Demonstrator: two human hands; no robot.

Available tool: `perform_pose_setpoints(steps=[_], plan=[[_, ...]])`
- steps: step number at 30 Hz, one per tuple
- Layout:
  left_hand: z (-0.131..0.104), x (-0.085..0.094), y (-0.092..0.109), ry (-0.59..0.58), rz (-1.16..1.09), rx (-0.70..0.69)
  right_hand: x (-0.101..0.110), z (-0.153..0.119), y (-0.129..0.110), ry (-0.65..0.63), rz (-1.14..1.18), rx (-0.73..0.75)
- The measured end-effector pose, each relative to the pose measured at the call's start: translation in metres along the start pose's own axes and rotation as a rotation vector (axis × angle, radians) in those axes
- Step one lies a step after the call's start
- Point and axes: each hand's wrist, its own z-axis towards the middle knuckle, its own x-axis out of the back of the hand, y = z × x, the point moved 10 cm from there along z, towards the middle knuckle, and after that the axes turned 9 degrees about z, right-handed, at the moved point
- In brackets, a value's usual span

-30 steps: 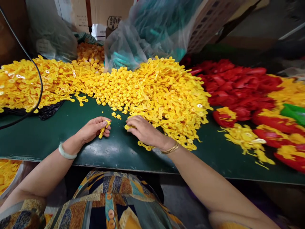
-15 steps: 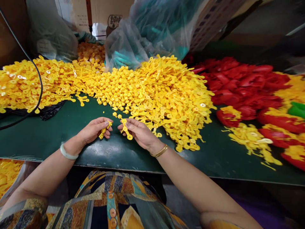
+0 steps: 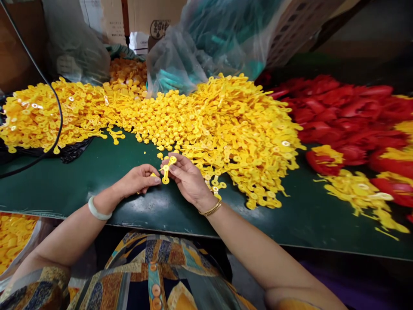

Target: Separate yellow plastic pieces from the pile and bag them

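My right hand (image 3: 188, 177) pinches a flat yellow plastic piece with round ringed ends (image 3: 165, 168), bent at its middle. Close on its left, my left hand (image 3: 138, 180) is closed around a small yellow plastic part (image 3: 154, 175), mostly covered by the fingers. Both hands are just above the green table (image 3: 97, 172), near its front edge. Behind them lies a heap of small knobby yellow parts (image 3: 167, 116), which runs into a larger heap of flat yellow pieces with ringed ends (image 3: 245, 125) on the right.
More yellow pieces (image 3: 41, 112) are piled at the left, behind a black cable (image 3: 60, 107). Red plastic parts (image 3: 348, 107) lie at the right with yellow bits (image 3: 358, 189) near them. Clear plastic bags (image 3: 206, 47) stand at the back. A bag of yellow parts (image 3: 16, 241) sits below the table edge.
My left hand has turned and closed further over its part, moving nearer the right. The yellow piece in my right hand has been turned and now leans the other way.
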Motion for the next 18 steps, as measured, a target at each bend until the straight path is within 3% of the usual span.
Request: perform_pose_setpoints(steps=[5, 11, 18], plan=[[0.0, -0.003, -0.001, -0.012, -0.046, 0.024, 0.001, -0.003, -0.009, 0.019, -0.025, 0.156], [0.005, 0.005, -0.006, 0.042, -0.097, 0.014, -0.004, -0.008, -0.009, -0.011, -0.126, 0.233], [-0.001, 0.019, 0.005, 0.203, -0.046, -0.051, -0.007, -0.016, -0.022, -0.125, -0.12, 0.236]])
